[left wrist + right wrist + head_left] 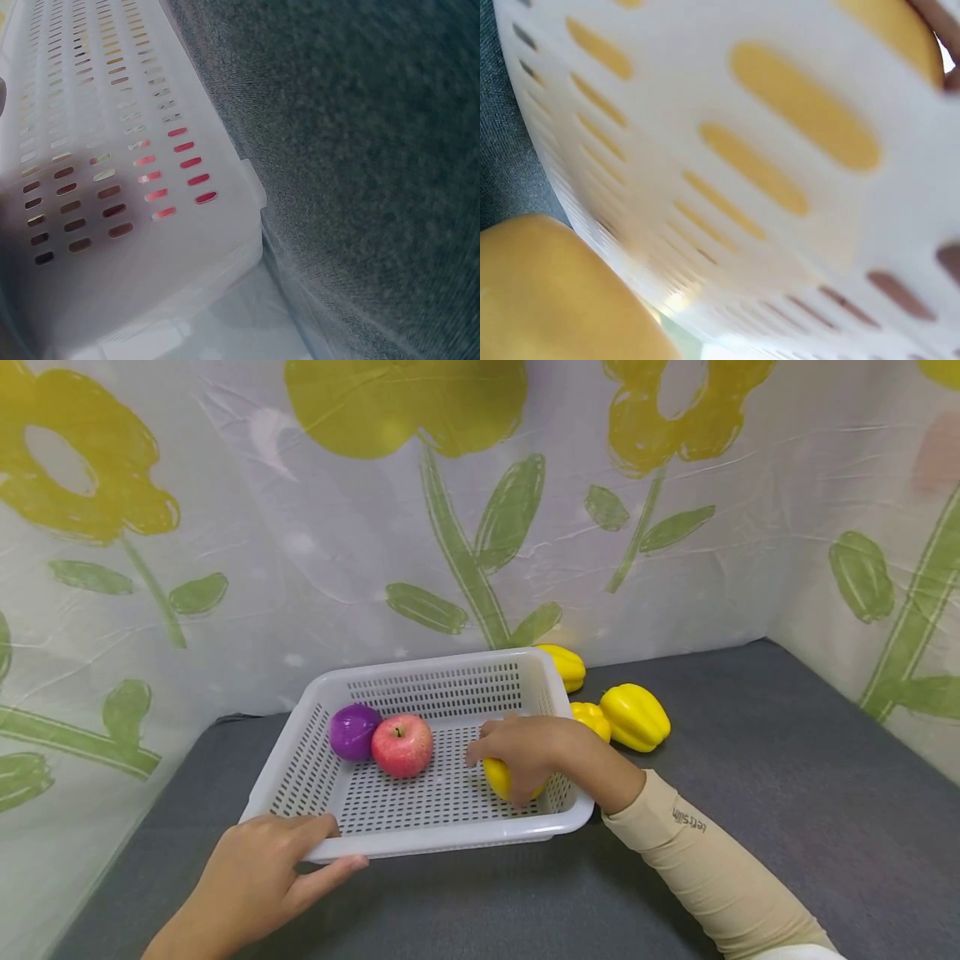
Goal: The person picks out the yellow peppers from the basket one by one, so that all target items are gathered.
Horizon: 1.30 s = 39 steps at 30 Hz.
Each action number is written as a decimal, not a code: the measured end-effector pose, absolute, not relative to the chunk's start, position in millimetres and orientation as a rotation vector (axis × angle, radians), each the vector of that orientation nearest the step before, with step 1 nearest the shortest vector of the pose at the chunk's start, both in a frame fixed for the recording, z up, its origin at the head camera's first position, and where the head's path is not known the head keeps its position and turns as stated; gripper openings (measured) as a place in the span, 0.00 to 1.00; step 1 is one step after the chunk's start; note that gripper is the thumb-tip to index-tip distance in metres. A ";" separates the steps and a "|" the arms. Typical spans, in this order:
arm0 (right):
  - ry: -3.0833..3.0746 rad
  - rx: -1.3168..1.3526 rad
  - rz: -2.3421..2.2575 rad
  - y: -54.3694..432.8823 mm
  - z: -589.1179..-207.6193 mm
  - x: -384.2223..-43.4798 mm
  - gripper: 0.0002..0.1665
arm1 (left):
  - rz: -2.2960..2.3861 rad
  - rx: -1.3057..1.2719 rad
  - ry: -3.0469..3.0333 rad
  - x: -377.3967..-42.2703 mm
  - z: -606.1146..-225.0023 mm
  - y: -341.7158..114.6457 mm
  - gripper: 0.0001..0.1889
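A white perforated plastic basket [442,839] stands on the dark cloth, with a purple round fruit [355,732] and a red apple [402,746] side by side in its left half. My left hand [258,872] grips the front left part of the basket's rim, fingers over the edge and thumb outside. Reaching over the right wall, my right hand [525,752] holds a yellow bell pepper [497,777] inside the basket; the hand covers much of it. Through the slots in the right wrist view, yellow [802,105] shows behind the basket wall.
Outside the basket's right wall lie several yellow bell peppers: one at the back [564,667], one partly behind the forearm [592,720], and one farther right [636,717]. A flower-print curtain [337,543] hangs behind the dark cloth [750,760].
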State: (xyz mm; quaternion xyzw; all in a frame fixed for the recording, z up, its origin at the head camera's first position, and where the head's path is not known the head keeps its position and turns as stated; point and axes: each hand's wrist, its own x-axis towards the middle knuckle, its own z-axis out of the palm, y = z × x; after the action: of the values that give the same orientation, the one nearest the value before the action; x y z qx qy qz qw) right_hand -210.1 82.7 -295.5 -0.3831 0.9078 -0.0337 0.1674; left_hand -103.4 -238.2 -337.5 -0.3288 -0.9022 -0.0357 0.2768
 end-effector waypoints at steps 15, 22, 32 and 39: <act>2.479 -1.315 -0.252 86.0 -296.2 -214.1 0.21 | -0.118 -0.892 -2.377 -102.5 -339.1 -240.0 0.24; 2.476 -1.344 -0.285 91.7 -292.7 -216.0 0.18 | -0.104 -0.887 -2.405 -103.6 -338.4 -238.2 0.23; 2.474 -1.304 -0.373 105.2 -276.7 -214.4 0.18 | -0.096 -0.884 -2.410 -102.5 -337.5 -237.4 0.23; 2.468 -1.311 -0.421 113.0 -264.6 -209.5 0.18 | -0.096 -0.884 -2.419 -102.3 -336.3 -237.3 0.22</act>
State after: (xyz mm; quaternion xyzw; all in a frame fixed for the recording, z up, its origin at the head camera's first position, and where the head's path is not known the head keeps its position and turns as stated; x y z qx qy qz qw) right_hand -209.5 113.0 -264.6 -0.4581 0.8625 -0.1471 0.1571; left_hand -102.3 -237.3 -336.3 -0.3294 -0.9015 -0.0358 0.2783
